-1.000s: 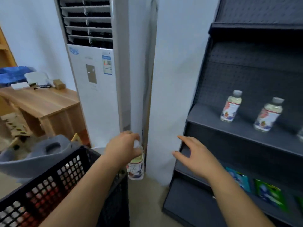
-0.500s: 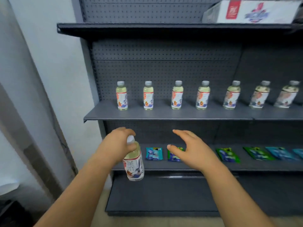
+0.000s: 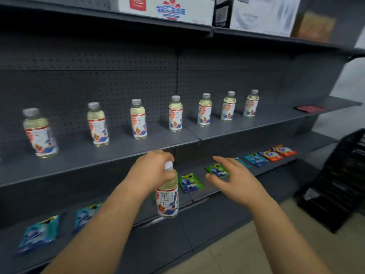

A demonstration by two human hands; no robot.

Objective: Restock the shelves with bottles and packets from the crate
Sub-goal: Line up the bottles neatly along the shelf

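Note:
My left hand (image 3: 153, 170) grips a tea bottle (image 3: 167, 198) by its cap and neck; the bottle hangs upright below the hand, in front of the dark shelf unit. My right hand (image 3: 234, 178) is beside it, fingers straight and spread, holding nothing. On the middle shelf (image 3: 122, 153) several matching bottles (image 3: 138, 119) stand in a row. Below, a lower shelf (image 3: 197, 196) carries flat packets: blue (image 3: 38, 233), green (image 3: 190, 182) and orange (image 3: 285, 151). The middle shelf's right end (image 3: 276, 119) is bare past the last bottle.
Cardboard boxes (image 3: 166, 8) sit on the top shelf. A dark red flat item (image 3: 309, 108) lies on the shelf at far right. A black crate-like rack (image 3: 335, 180) stands on the floor at right. Beige floor (image 3: 256, 254) lies below the shelves.
The view has swung right from the crate and air conditioner to the shelf front. My left hand keeps carrying the bottle; both hands have come nearer the shelves.

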